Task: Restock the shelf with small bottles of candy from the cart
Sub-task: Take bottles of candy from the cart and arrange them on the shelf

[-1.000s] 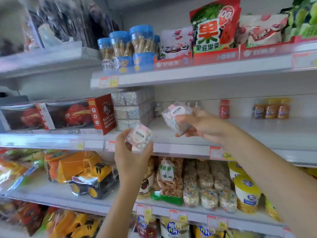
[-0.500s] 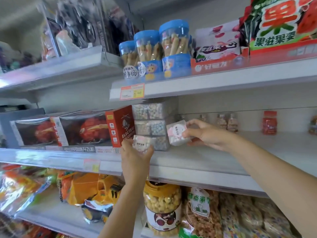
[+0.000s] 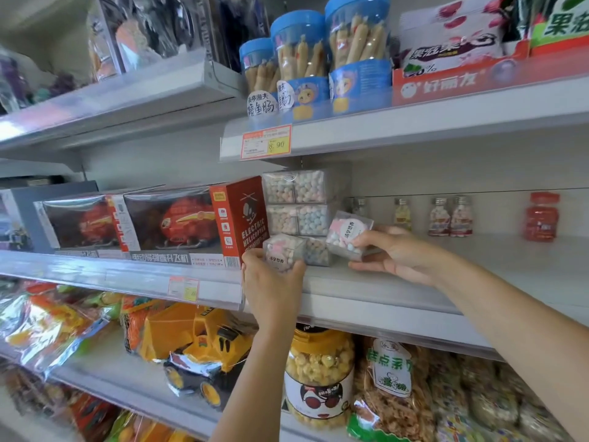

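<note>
My left hand grips a clear candy box with a round white label at the front of the middle shelf, just in front of a stack of similar candy boxes. My right hand holds a second clear candy box, tilted, right beside that stack and just above the shelf surface. Small candy bottles stand at the back of the same shelf, with a red bottle further right.
A red helicopter toy box stands left of the stack. Blue-lidded jars and snack bags fill the shelf above. Below are a yellow toy truck, a popcorn jar and snack bags.
Both hands have moved up and in toward the candy stack on the middle shelf, carrying their boxes. The view has come closer and shifted left.
</note>
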The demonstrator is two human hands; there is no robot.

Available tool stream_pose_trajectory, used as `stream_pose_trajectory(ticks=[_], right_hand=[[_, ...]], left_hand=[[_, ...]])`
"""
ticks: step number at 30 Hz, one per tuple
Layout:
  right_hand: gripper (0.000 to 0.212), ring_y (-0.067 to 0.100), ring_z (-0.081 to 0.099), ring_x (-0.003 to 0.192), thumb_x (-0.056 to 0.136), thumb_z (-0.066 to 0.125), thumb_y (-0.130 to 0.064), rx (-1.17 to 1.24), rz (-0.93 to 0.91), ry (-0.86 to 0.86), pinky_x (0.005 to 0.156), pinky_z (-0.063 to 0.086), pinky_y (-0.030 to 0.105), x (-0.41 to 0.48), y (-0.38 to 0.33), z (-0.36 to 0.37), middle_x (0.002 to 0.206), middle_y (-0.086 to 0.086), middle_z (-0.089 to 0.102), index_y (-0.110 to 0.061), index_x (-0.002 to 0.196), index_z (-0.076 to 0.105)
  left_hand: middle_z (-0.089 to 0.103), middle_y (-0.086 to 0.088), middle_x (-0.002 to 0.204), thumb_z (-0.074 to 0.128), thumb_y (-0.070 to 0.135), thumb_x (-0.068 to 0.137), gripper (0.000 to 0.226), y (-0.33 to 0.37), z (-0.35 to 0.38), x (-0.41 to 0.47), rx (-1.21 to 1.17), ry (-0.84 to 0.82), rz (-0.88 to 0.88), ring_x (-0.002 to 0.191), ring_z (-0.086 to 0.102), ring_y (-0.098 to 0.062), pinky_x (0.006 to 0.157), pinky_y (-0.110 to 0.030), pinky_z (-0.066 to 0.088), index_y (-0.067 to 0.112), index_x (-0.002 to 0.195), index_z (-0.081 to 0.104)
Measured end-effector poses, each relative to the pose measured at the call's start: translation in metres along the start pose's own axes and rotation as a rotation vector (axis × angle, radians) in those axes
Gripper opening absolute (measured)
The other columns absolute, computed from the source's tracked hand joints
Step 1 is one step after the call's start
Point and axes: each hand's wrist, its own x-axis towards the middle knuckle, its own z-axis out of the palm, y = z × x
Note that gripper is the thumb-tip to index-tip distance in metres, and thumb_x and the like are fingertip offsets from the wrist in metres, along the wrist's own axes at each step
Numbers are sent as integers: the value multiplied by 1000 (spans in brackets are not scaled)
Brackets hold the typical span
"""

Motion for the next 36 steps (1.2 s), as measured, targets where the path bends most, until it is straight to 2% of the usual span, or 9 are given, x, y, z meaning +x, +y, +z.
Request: stream_pose_trajectory(ticks=[5,8,11,15,20,24,27,33,36], right_hand=[[24,16,61,86,82,66,-6,-177,-71,40,77,49,25,2,0,-1,101,6,67,-14,103,59],[37,16,55,89,78,71,-7,-253,-102,50,74,41,25,1,1,0,107,9,66,-9,113,59],[58,24,60,99,70,73,-2,-98,-109,52,85,48,30,-1,0,4,115,19,65,5,124,52],[58,25,69,90,69,72,7,173,-61,29,75,59,27,-8,-1,16,109,21,68,7,123,50],[49,20,67,94,74,72,8,144,-133,80,80,57,26,-3,-2,58,110,14,66,1,118,52],[69,14,58,104,61,88,-29,-308,-220,240,88,47,31,7,-8,95,113,-4,59,-16,119,54],[74,18,56,109,61,86,-39,-480,-251,370,87,47,32,16,-4,119,121,-2,56,-17,124,54],[59,17,61,102,70,80,-42,-579,-318,514,69,42,21,29,23,132,112,1,63,-12,114,55],[59,14,59,92,72,79,-41,-548,-383,506,64,44,18,26,28,125,102,-3,58,-12,111,46]], left_hand=[[54,-6,114,73,37,74,55,3,0,2,90,-19,-14,106,50,-26,88,-43,47,14,111,39],[54,-12,122,68,34,79,56,8,-2,9,201,-96,-27,113,49,-31,95,-41,42,8,118,38],[47,-14,134,65,36,82,66,9,-5,12,238,-165,-26,123,43,-30,106,-43,35,4,131,33],[25,-7,152,61,49,84,89,21,-21,-6,227,-93,168,142,17,-21,119,-38,4,9,148,13],[32,-1,148,69,45,80,87,33,-38,-4,229,-229,216,137,26,-20,116,-40,21,17,147,21],[40,-5,144,67,42,83,80,17,-45,10,191,-321,97,131,38,-22,104,-35,34,12,145,27],[50,-5,137,69,48,79,78,4,-41,15,138,-294,66,124,46,-24,102,-38,39,12,139,35],[50,-1,136,66,34,83,68,-6,-25,18,87,-199,114,131,39,-20,116,-47,14,15,139,34],[51,0,134,68,33,83,64,-10,-19,18,5,-186,135,128,40,-20,111,-45,29,18,138,38]])
